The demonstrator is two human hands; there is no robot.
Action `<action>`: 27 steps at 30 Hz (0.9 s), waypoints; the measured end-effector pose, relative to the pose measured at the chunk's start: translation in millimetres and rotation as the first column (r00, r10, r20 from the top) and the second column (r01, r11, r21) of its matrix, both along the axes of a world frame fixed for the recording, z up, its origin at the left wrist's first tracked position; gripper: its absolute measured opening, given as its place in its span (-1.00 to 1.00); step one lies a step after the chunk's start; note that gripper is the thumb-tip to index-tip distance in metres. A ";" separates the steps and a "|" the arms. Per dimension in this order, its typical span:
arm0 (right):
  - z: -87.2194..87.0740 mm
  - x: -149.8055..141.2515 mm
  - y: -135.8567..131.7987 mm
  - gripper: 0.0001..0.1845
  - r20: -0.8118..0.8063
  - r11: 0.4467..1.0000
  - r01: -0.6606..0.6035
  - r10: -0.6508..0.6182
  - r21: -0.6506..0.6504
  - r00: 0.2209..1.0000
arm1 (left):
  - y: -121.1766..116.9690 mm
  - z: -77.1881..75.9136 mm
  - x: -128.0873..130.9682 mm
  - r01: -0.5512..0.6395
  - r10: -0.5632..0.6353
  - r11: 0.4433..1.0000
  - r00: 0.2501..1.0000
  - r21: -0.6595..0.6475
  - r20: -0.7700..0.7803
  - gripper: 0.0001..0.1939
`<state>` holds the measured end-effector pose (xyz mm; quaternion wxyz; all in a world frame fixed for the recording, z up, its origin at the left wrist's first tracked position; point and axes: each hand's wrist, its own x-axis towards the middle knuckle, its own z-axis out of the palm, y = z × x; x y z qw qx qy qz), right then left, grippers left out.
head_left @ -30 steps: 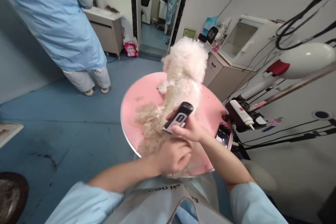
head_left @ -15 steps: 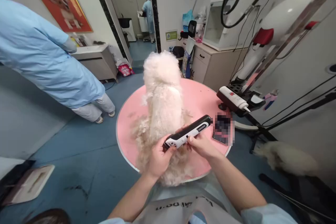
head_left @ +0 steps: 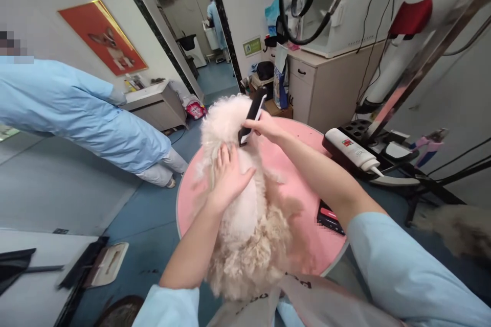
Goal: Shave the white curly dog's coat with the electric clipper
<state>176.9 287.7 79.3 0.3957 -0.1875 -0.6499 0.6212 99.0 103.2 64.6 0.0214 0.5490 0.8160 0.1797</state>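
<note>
A small white fluffy dog (head_left: 245, 204) stands on a round pink table (head_left: 303, 184), facing away from me. My left hand (head_left: 228, 179) lies flat on the dog's back, fingers stretched toward its neck. My right hand (head_left: 266, 127) grips a black and white hair clipper (head_left: 251, 115) held against the back of the dog's head. Loose clipped fur lies around the dog's rear.
A phone (head_left: 329, 217) lies on the table near my right forearm. A white bottle (head_left: 353, 150) rests on a black tray at the right, beside a dryer stand (head_left: 406, 61). A person in a blue gown (head_left: 84, 117) stands at the left. A cabinet (head_left: 326, 87) is behind.
My right hand carried the clipper from the dog's rump up to its head. My left hand let go of the clipper and opened flat on the dog's back.
</note>
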 end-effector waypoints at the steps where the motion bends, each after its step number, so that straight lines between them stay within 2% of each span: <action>1: -4.2 -7.0 0.6 -0.71 0.030 0.998 -0.061 0.061 0.023 0.998 | -0.2 -4.3 -2.8 -0.004 0.004 0.999 1.000 -0.044 0.008 0.03; 4: -22.4 -10.2 -0.6 -0.78 0.124 0.971 -0.234 0.227 0.044 0.966 | -12.0 -13.6 -13.3 0.010 -0.008 0.998 0.999 -0.065 0.038 0.08; 7: -39.2 1.1 -1.5 -0.83 0.160 0.948 -0.319 0.312 0.017 0.936 | -21.4 -17.7 -22.5 0.021 -0.018 0.999 0.996 -0.028 0.084 0.05; 10: -44.8 11.5 0.1 -0.81 0.207 0.910 -0.414 0.401 0.022 0.892 | -22.4 -20.8 -28.3 0.023 -0.024 1.000 0.995 0.004 0.092 -0.04; 12: -41.3 12.3 2.2 -0.79 0.200 0.920 -0.392 0.380 0.023 0.903 | -21.4 -22.6 -30.2 0.023 -0.023 1.000 0.997 0.010 0.078 -0.12; 15: -32.2 2.8 4.0 -0.80 0.019 0.986 -0.166 0.166 -0.012 0.986 | -20.2 -24.6 -31.1 0.016 -0.017 1.000 0.997 0.015 0.072 -0.18; 17: -30.0 -4.9 1.8 -0.82 -0.030 0.994 -0.107 0.106 -0.022 0.994 | -19.6 -26.0 -31.7 -0.002 0.000 1.000 0.997 0.027 0.079 -0.20; 21: -44.6 -2.7 -15.3 -0.82 0.102 0.980 -0.197 0.197 -0.012 0.975 | -17.0 -29.0 -35.6 -0.044 0.037 0.997 0.994 0.065 0.104 -0.24; 25: -66.3 22.4 -34.0 -0.83 0.174 0.964 -0.248 0.262 -0.097 0.949 | -12.0 -26.6 -39.5 -0.077 0.066 0.994 0.988 0.082 0.136 -0.21; 27: -68.2 32.4 -34.9 -0.81 0.223 0.942 -0.315 0.333 -0.113 0.916 | -9.2 -23.9 -39.1 -0.086 0.077 0.994 0.987 0.060 0.143 -0.18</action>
